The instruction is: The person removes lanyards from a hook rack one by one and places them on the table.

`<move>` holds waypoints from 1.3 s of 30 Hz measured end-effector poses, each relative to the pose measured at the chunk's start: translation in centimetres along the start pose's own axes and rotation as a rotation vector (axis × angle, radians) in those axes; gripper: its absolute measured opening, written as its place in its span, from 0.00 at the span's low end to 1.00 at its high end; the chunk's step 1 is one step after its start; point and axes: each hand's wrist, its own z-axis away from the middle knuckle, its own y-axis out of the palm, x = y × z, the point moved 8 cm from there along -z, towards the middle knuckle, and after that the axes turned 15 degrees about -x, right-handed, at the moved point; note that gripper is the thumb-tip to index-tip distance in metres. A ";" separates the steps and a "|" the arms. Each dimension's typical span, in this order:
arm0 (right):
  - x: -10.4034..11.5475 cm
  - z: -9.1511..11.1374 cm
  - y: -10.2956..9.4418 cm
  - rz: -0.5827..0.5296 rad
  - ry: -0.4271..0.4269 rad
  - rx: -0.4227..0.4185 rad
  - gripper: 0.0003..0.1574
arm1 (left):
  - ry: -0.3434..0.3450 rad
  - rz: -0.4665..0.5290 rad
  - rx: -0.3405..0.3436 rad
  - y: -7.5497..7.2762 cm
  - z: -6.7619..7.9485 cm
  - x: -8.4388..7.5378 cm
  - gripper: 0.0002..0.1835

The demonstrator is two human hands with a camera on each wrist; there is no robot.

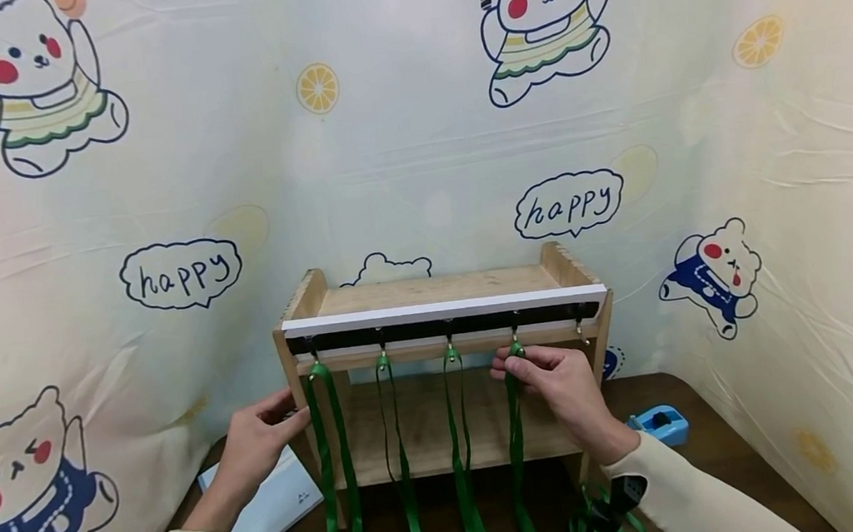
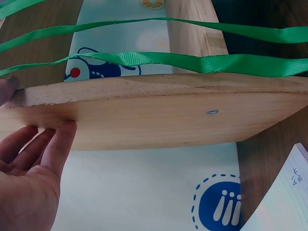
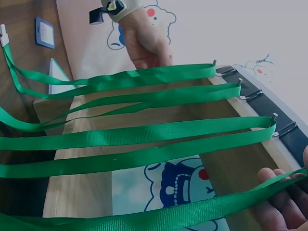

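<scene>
A small wooden shelf (image 1: 424, 425) has a black strip (image 1: 417, 331) with metal hooks along its upper front. My left hand (image 1: 253, 447) grips the shelf's left side board; in the left wrist view the thumb is at the front edge and the fingers (image 2: 60, 144) press the outer face. With thumb and fingers my right hand (image 1: 564, 389) pinches a green lanyard (image 1: 516, 426) just below the fourth hook from the left. Three more green lanyards (image 3: 144, 139) hang from the hooks to its left. The rightmost hook (image 1: 580, 333) carries no lanyard.
Bunched green lanyards (image 1: 605, 527) lie at the shelf's lower right. A blue tape dispenser (image 1: 660, 425) sits on the dark table to the right. A pale notebook (image 1: 272, 499) is at the left, and a blue-framed card (image 3: 44, 32) shows in the right wrist view. Printed cloth hangs behind.
</scene>
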 end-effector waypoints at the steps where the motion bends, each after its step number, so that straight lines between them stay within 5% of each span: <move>1: 0.1 0.0 0.0 -0.007 0.003 0.003 0.26 | -0.002 0.000 0.001 0.0 0.0 0.0 0.36; 29: 0.0 1.5 -0.4 -0.079 -0.003 0.078 0.26 | 0.009 0.003 0.001 -0.1 -0.1 -0.3 0.37; 39: -1.7 2.7 -0.9 -0.106 0.084 0.108 0.23 | 0.024 0.029 -0.004 0.0 -0.1 0.0 0.35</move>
